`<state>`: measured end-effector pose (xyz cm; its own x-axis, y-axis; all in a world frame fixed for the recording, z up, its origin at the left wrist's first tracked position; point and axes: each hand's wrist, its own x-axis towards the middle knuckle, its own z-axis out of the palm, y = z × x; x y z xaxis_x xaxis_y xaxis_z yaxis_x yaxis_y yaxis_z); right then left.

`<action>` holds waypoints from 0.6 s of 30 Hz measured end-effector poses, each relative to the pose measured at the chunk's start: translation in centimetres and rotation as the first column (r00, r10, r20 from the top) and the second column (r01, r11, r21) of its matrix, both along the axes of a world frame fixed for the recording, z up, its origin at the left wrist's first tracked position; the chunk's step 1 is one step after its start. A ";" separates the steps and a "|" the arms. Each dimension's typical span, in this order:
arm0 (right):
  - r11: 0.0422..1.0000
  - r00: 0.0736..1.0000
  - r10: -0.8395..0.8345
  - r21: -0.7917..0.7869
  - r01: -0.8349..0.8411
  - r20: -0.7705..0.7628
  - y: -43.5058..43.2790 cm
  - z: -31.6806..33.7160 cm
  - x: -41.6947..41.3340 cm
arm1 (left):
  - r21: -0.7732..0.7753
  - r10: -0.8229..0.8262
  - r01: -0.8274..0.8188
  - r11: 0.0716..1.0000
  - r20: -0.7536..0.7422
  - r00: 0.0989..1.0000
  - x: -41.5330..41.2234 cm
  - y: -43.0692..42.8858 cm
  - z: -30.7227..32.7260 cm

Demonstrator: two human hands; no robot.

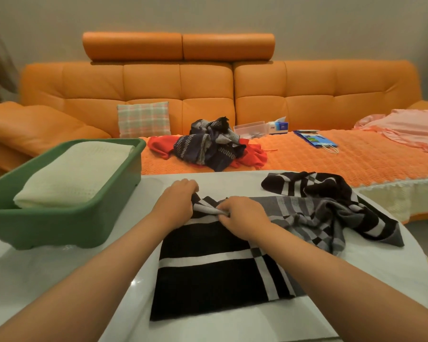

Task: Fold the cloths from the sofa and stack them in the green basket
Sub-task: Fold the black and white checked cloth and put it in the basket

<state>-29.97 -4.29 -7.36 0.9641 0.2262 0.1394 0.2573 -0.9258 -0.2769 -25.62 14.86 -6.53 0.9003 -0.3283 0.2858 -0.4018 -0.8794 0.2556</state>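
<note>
Presently, mid-fold: left hand (177, 196) and right hand (243, 218) both grip the black cloth's (208, 277) far edge; it lies on the surface (361, 280) beside the green basket (47, 229). Next, likely: carry that edge squarely to the near hem.

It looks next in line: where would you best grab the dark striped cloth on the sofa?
Probably its raised, crumpled top, pinched from above: the dark cloth lies heaped on the red cloth, so a high grip should lift it alone.
</note>
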 end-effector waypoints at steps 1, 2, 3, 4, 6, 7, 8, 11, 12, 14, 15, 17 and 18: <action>0.996 0.998 0.061 0.062 -0.063 0.033 0.1 0.0 0.1 | -0.019 -0.014 0.013 1.000 -0.036 0.999 0.9 0.3 -0.2; 0.982 0.991 0.114 0.145 -0.123 0.065 0.2 0.0 0.1 | -0.049 -0.035 0.031 0.998 -0.094 0.995 1.7 0.7 -0.4; 0.958 0.983 0.169 0.221 -0.181 0.071 0.3 0.2 -0.1 | -0.088 -0.066 0.052 0.995 -0.152 0.986 2.4 1.2 -0.6; 0.931 0.973 0.227 0.282 -0.231 0.048 0.6 0.3 -0.2 | -0.113 -0.098 0.077 0.991 -0.196 0.976 3.0 1.6 -0.9; 0.873 0.942 0.316 0.424 -0.243 -0.111 0.8 0.6 -0.4 | -0.099 -0.119 0.097 0.990 -0.255 0.960 3.9 2.3 -1.3; 0.824 0.917 0.336 0.539 -0.175 -0.216 0.8 1.1 -0.5 | -0.079 -0.107 0.088 0.993 -0.282 0.953 4.3 2.5 -1.4; 0.754 0.900 0.334 0.653 -0.077 -0.280 0.6 1.4 -0.2 | -0.054 -0.086 0.073 0.996 -0.300 0.950 4.5 2.7 -1.4; 0.762 0.978 0.051 0.641 0.094 -0.204 -0.6 1.5 2.3 | 0.005 -0.025 0.028 1.000 -0.331 0.943 5.0 3.2 -1.5; 0.855 0.991 -0.066 0.506 0.115 -0.114 -1.2 1.1 3.3 | 0.028 -0.004 0.015 0.999 -0.347 0.938 5.1 3.4 -1.4; 0.966 0.988 -0.146 0.210 0.154 -0.051 -2.3 -0.1 4.7 | 0.115 0.036 0.006 0.993 -0.358 0.933 5.3 3.3 -1.2; 0.984 0.985 -0.154 0.077 0.160 -0.074 -2.7 -0.8 5.2 | 0.179 0.041 0.020 0.984 -0.333 0.942 5.3 3.3 -1.1; 0.983 0.981 -0.171 -0.080 0.164 -0.094 -3.3 -2.0 5.8 | 0.335 0.056 0.028 0.942 -0.236 0.970 5.3 3.2 -0.7; 0.981 0.981 -0.183 -0.072 0.178 -0.071 -3.4 -2.3 6.1 | 0.412 0.086 -0.009 0.911 -0.169 0.982 5.3 3.3 -0.5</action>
